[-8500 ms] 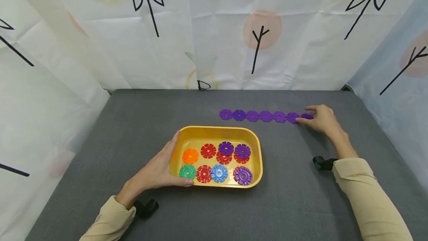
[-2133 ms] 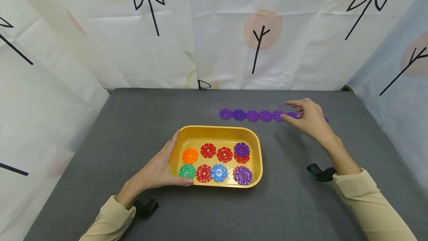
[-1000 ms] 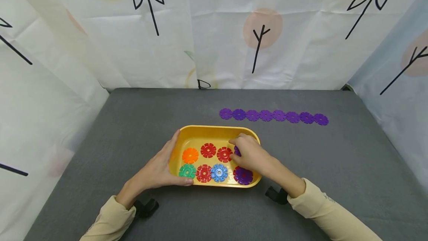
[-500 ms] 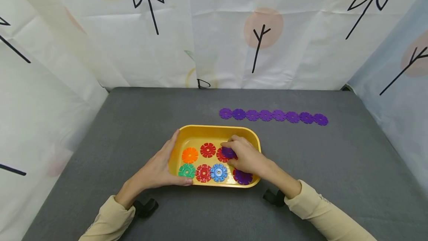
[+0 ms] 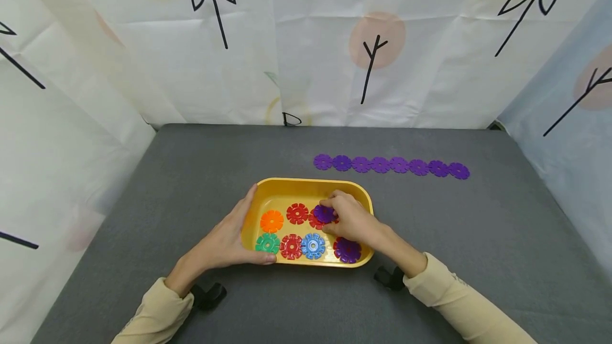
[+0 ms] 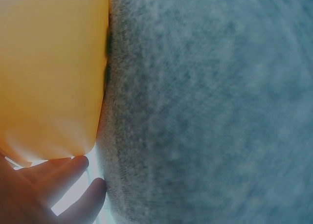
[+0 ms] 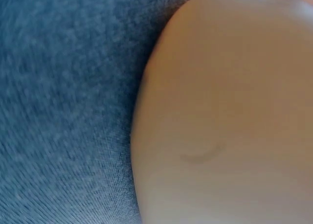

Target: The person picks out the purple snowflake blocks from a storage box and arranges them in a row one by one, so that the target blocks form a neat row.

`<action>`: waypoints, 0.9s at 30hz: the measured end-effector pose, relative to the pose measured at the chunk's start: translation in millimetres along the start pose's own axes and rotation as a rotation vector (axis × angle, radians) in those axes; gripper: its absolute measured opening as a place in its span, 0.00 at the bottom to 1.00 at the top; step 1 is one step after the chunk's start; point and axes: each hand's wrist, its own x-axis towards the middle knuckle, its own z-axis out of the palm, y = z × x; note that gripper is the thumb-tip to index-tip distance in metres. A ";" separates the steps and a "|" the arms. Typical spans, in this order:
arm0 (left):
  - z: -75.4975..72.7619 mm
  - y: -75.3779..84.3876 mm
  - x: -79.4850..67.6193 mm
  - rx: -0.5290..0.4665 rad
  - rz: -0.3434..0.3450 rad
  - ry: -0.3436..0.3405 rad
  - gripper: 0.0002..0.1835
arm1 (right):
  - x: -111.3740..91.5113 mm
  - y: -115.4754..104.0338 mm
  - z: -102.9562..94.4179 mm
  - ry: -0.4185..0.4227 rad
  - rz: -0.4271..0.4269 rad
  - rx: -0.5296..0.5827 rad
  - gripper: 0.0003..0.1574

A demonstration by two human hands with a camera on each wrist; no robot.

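My left hand (image 5: 227, 240) grips the left end of a yellow plastic tray (image 5: 306, 179), thumb at the front edge and fingers round the far left corner. In the left wrist view, fingertips (image 6: 80, 163) sit at the tray wall. Inside the tray, my right hand (image 5: 354, 219) pinches a purple flower-shaped disc (image 5: 324, 213) between thumb and fingers. That disc overlaps a red disc (image 5: 315, 222) below it. Other flower-shaped discs lie in the tray: orange (image 5: 271, 221), green (image 5: 267, 243), blue (image 5: 313, 247), red (image 5: 297, 214) and purple (image 5: 347, 250).
Behind the tray, several purple discs (image 5: 380, 164) lie edge to edge in a row running rightward on the grey cloth-covered table (image 5: 215, 158). A patterned white curtain (image 5: 315, 68) hangs along the table's far edge. The tray's outer wall (image 7: 225, 116) fills much of the right wrist view.
The purple row has grown by one disc at its right end. My right hand has come from there into the tray and shifted a purple disc leftward. My left hand stays put.
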 end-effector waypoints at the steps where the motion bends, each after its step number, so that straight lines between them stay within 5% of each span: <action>1: -0.1 -0.2 0.0 -0.001 0.003 0.001 0.76 | 0.8 0.7 0.0 -0.005 -0.004 0.003 0.33; 10: -0.7 0.1 0.7 -0.007 0.005 -0.002 0.76 | 2.4 3.4 -0.7 -0.036 -0.017 0.003 0.34; 20: -0.2 -0.5 0.7 -0.009 0.004 -0.005 0.76 | -0.5 2.2 1.2 0.048 -0.095 -0.009 0.27; 27: -0.3 -0.6 0.5 -0.008 -0.003 -0.007 0.76 | -3.0 -1.5 -5.7 0.139 -0.080 0.018 0.32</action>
